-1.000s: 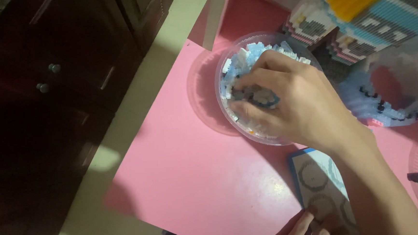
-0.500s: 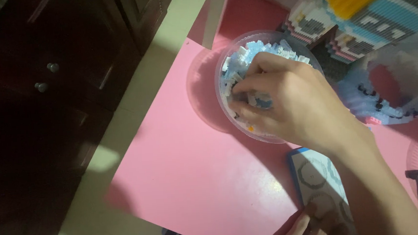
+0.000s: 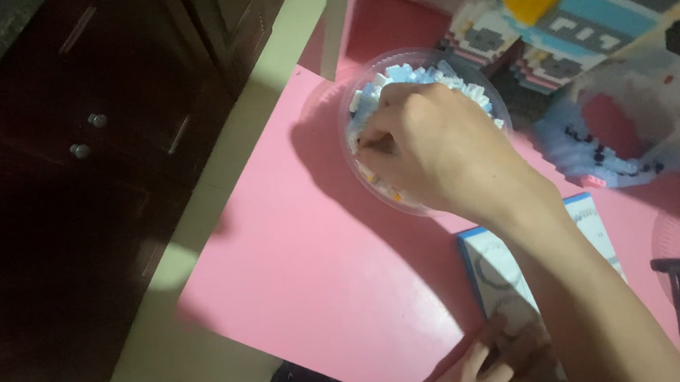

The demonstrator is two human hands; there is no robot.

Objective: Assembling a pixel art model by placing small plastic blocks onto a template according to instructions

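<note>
My right hand (image 3: 432, 150) is in the clear bowl (image 3: 358, 103) of small white and blue bricks (image 3: 411, 75) near the pink desk's (image 3: 297, 256) far left corner, fingers pinched narrow among them; can't tell if they hold one. Left hand (image 3: 484, 363) rests on the booklet (image 3: 502, 275) at the near edge. Dark cabinet (image 3: 78, 152) and pale floor (image 3: 194, 247) to the left.

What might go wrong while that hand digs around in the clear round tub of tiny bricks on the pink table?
The clear round plastic tub of small white and blue bricks sits close to the edge of the pink table; the right hand rummaging in it could nudge it off or flick bricks onto the floor. The forearm might also brush the blue-edged booklet under the left hand.
</note>
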